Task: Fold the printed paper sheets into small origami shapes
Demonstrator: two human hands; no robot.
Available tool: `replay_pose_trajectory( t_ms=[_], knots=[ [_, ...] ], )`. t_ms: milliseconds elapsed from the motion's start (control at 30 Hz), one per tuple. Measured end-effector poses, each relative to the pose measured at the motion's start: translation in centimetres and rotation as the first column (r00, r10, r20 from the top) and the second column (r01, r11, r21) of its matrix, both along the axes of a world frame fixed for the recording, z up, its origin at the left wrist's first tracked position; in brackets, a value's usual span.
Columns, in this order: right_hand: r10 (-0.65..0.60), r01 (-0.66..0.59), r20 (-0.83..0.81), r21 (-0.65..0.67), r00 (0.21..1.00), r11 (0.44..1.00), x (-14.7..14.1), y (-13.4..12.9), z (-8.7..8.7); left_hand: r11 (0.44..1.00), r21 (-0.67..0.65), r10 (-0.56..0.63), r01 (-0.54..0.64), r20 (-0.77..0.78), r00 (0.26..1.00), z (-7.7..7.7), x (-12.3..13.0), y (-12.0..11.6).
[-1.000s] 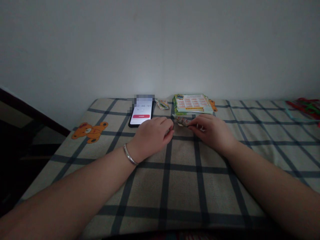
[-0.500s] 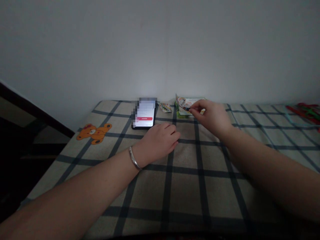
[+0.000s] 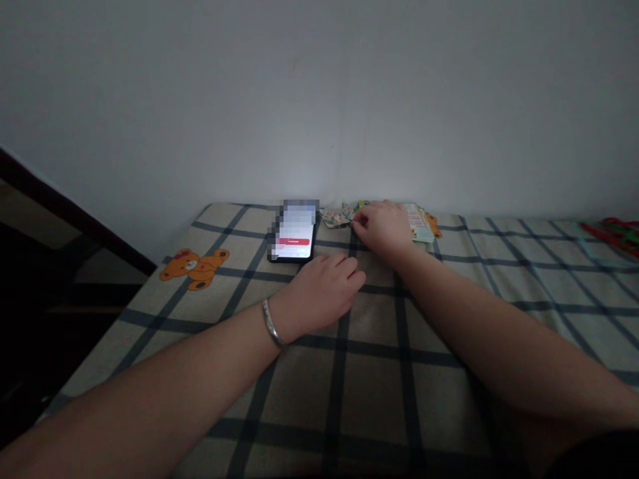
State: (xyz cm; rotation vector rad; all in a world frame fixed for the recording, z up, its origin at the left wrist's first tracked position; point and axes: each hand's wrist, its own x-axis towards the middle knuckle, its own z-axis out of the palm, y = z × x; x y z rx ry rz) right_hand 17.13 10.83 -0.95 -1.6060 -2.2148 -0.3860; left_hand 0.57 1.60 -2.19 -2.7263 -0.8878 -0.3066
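My right hand (image 3: 383,229) is closed, thumb and fingers pinched at the edge of a small printed paper piece (image 3: 348,211). Beside it, against the phone's right side, lies another printed piece (image 3: 333,218). Partly under and to the right of my right hand is a stack of green and white printed sheets (image 3: 419,223). My left hand (image 3: 324,289), with a silver bangle at the wrist, rests on the checked cloth with its fingers curled; what they hold, if anything, is hidden. Just beyond it lies a lit phone (image 3: 295,229).
The checked cloth (image 3: 374,399) covers the table, which meets a pale wall. An orange bear figure (image 3: 194,267) lies at the left, with another partly visible beside the sheets. Red and green items (image 3: 616,234) lie far right.
My right hand has moved left from the stack with the printed piece, close to the other piece beside the phone. The view has shifted slightly; my left hand stays in place.
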Motion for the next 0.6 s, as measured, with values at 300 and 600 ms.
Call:
replay_pose_trajectory(
  t_ms=[300,600],
  knots=[
    [0.212,-0.211,-0.227,0.029,0.951,0.977,2.8,-0.2,-0.4,1.000,0.010,-0.001,0.001,0.014,1.000,-0.3,0.0,0.2],
    [0.190,-0.193,-0.125,-0.011,0.974,0.981,7.9,-1.4,-0.5,1.000,0.004,-0.013,0.013,0.018,1.000,-0.2,0.0,0.2]
  ],
)
